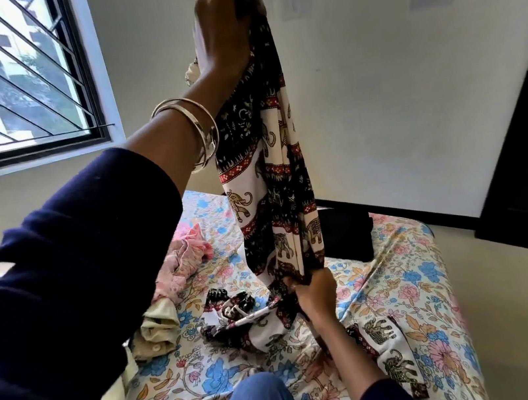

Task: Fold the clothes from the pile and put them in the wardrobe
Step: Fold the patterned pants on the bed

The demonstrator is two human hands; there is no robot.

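Two hands: left hand [222,30] pinches elephant-print garment [266,178] high; right hand [315,290] grips it low.
Advice: keep it taut, align edges, then lower onto the bed [404,267].

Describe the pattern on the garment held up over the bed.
Black and white bands with elephants, red floral borders, on the garment; seen in the head view.
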